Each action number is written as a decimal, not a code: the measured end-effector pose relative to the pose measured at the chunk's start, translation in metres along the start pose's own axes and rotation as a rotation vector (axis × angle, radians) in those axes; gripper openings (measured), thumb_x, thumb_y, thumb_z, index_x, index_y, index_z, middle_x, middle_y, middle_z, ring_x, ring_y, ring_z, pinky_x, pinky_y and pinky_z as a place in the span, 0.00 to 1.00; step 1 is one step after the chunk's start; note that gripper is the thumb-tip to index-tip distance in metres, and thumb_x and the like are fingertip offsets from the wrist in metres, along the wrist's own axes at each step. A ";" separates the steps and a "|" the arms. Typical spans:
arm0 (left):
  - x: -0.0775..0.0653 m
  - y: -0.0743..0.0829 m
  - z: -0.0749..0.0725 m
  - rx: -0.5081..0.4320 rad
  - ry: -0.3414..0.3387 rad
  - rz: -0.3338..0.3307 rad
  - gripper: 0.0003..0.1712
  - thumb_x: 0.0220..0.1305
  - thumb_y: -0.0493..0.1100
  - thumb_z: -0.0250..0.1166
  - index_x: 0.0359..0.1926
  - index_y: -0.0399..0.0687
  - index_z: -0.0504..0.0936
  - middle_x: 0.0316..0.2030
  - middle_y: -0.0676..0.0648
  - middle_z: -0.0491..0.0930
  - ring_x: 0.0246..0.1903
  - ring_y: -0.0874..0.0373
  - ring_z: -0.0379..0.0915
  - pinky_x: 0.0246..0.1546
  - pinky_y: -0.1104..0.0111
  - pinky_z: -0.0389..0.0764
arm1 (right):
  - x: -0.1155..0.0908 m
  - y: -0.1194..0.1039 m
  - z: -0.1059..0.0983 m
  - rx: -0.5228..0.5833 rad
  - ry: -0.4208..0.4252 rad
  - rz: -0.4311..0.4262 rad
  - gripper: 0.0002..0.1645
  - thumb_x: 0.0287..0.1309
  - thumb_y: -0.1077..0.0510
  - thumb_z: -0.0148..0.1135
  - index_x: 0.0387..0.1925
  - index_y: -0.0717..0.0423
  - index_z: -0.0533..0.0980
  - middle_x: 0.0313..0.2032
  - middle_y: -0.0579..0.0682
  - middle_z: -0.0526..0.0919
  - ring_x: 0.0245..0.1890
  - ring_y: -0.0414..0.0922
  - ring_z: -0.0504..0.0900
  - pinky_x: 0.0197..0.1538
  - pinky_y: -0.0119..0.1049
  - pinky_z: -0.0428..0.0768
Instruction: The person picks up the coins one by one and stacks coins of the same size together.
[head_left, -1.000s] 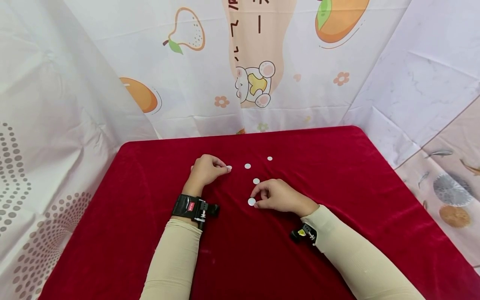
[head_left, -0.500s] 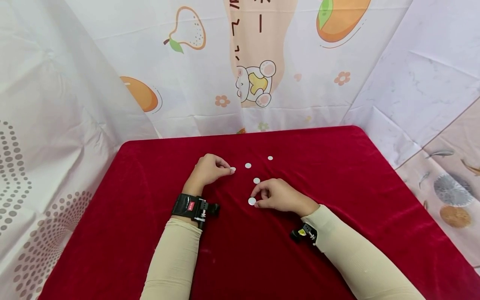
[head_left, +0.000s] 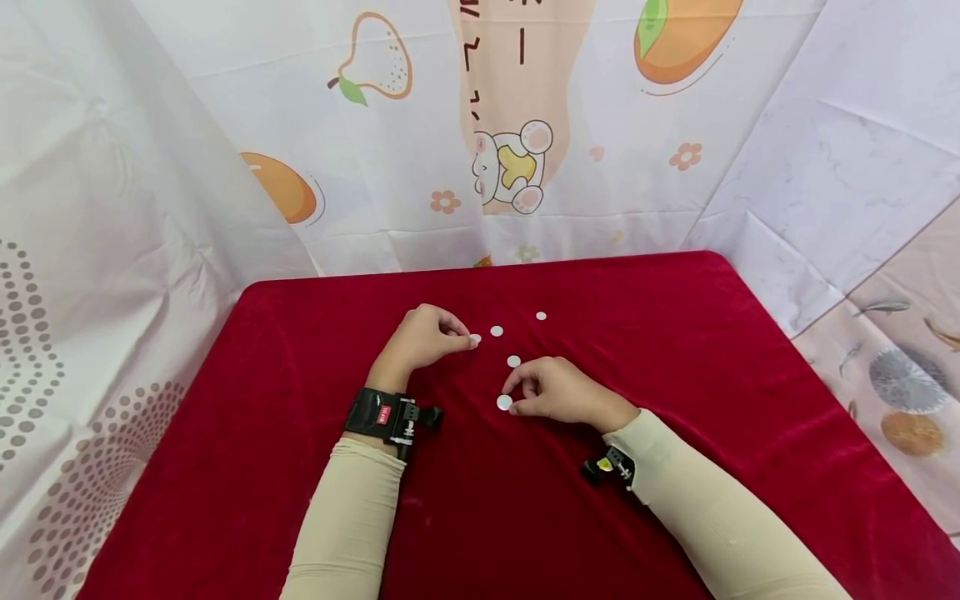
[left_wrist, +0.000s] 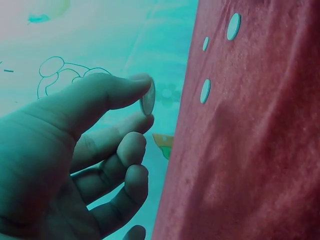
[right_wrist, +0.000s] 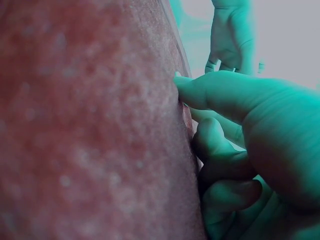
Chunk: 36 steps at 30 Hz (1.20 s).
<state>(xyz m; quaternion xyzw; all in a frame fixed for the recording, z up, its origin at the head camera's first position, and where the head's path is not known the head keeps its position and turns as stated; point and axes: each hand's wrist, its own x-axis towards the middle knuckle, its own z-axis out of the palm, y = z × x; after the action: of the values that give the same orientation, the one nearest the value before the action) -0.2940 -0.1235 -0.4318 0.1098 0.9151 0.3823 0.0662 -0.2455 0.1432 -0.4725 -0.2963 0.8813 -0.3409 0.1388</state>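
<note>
My left hand [head_left: 423,337] pinches a small white disc [head_left: 476,338] between thumb and forefinger. In the left wrist view this disc [left_wrist: 148,98] stands on edge in the fingertips, above the cloth. Nearer to me, my right hand [head_left: 558,392] rests low at the cloth, thumb and forefinger at the rim of another white disc [head_left: 505,402]. In the right wrist view the right thumb [right_wrist: 220,92] hides most of that disc. Three more discs lie flat: one beside the left fingertips [head_left: 497,331], one just behind the right forefinger [head_left: 513,361], and a smaller one farther back [head_left: 541,316].
A red velvety cloth [head_left: 300,500] covers the table, with slight wrinkles. Behind its far edge hangs a white printed curtain [head_left: 405,167], and more sheets hang at the left [head_left: 97,292] and right [head_left: 840,167]. Each wrist bears a small strapped camera.
The left hand has moved a little to the right with its disc, closer to the back discs. The right hand has stayed in place at its disc.
</note>
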 end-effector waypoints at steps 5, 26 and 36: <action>-0.001 0.006 0.002 0.021 -0.058 0.031 0.09 0.59 0.55 0.77 0.29 0.59 0.91 0.25 0.52 0.84 0.31 0.53 0.75 0.30 0.63 0.77 | 0.000 0.001 0.000 0.016 -0.006 -0.005 0.09 0.58 0.53 0.77 0.40 0.38 0.85 0.18 0.39 0.76 0.18 0.33 0.69 0.28 0.30 0.72; -0.001 0.019 0.013 0.029 -0.248 0.182 0.04 0.59 0.51 0.77 0.31 0.61 0.90 0.23 0.52 0.82 0.26 0.57 0.73 0.28 0.67 0.74 | 0.000 -0.001 -0.001 -0.003 0.008 -0.029 0.09 0.57 0.53 0.77 0.39 0.39 0.86 0.17 0.40 0.75 0.18 0.33 0.69 0.28 0.29 0.71; -0.001 0.022 0.019 0.063 -0.304 0.210 0.03 0.60 0.49 0.76 0.31 0.59 0.90 0.25 0.54 0.84 0.28 0.58 0.76 0.30 0.67 0.78 | 0.000 -0.001 -0.001 -0.003 0.012 -0.042 0.13 0.56 0.53 0.78 0.45 0.38 0.88 0.18 0.38 0.76 0.20 0.34 0.71 0.31 0.30 0.73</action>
<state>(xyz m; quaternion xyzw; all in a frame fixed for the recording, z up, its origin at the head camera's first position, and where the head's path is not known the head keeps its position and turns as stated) -0.2854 -0.0956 -0.4289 0.2634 0.8895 0.3374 0.1601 -0.2457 0.1435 -0.4711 -0.3130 0.8762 -0.3442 0.1256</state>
